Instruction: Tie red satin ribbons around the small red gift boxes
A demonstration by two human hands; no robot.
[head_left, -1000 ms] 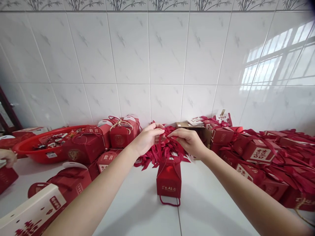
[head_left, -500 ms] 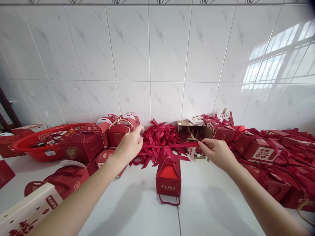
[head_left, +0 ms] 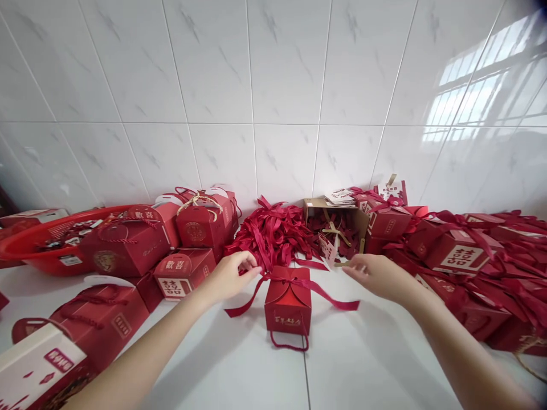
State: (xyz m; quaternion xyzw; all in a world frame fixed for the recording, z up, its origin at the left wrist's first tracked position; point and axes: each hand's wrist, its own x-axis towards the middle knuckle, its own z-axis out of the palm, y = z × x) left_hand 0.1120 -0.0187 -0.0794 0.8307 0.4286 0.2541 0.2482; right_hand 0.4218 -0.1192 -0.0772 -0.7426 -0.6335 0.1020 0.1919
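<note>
A small red gift box [head_left: 288, 310] with gold lettering stands at the middle of the table. A dark red ribbon [head_left: 294, 279] runs across its folded top, both tails spread out to the sides, and a cord handle [head_left: 289, 346] hangs at the front. My left hand [head_left: 231, 276] is beside the box's upper left, fingers curled but apart, with nothing visible in them. To the right, the fingertips of my right hand [head_left: 374, 274] are pinched at the gold tie of a small printed tag [head_left: 328, 250]; the exact grip is partly hidden.
Behind the box lies a heap of loose red ribbons [head_left: 277, 233]. An open carton [head_left: 315, 204] holds dark red tags with gold ties. Red boxes [head_left: 128, 242] and an orange-red basket [head_left: 43, 256] stand at left. Ribboned boxes [head_left: 461, 253] are piled at right against the tiled wall.
The ribbon stretched between both hands now lies across the box top with its tails loose. My left hand has come lower, and my right hand has moved to the tag. The view has tilted down.
</note>
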